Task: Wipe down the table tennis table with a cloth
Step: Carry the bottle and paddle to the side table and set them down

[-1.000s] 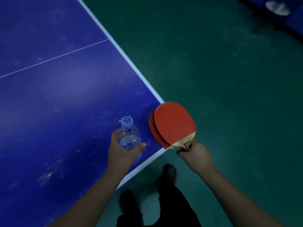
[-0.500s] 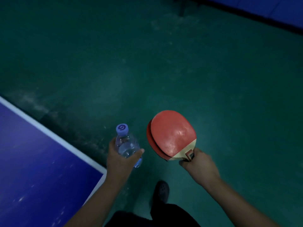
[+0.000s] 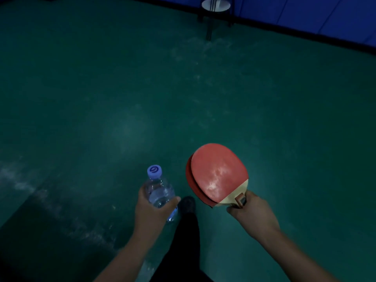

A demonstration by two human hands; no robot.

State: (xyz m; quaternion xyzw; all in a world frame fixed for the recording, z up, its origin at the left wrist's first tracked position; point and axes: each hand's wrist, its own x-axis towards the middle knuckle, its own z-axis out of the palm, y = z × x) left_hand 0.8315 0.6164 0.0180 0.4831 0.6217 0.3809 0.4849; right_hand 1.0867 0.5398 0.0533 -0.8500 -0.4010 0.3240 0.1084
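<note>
Nearest the camera, a dark trouser leg and shoe [image 3: 188, 204] show between the forearms, the person mid-step on the green floor [image 3: 101, 98]. Left hand [image 3: 151, 212] grips a clear water bottle [image 3: 159, 192] around its lower body, thumb across the front; bottle upright, pale blue cap [image 3: 154, 171] on, clear liquid visible inside, exact level hard to read in the dim light. Right hand [image 3: 252, 216] is closed on the handles of two red paddles [image 3: 218, 174], stacked face to face, blades pointing up and away. Change over the last second: the blue desk filled the left of the view, then only its corner showed, and now it is out of frame entirely; the view has swung round toward the open floor. Both hands carry the same items as before, grips unchanged. Judgement: the person is clearing bottle and paddles off the desk before wiping, so wiping has not begun. No cloth is visible in this frame; its location cannot be told. Farther off, a small dark-legged stand with a white round top [image 3: 215, 6] sits at the floor's far edge, against a blue barrier [image 3: 305, 13]; a likely drop-off spot, unconfirmed.
</note>
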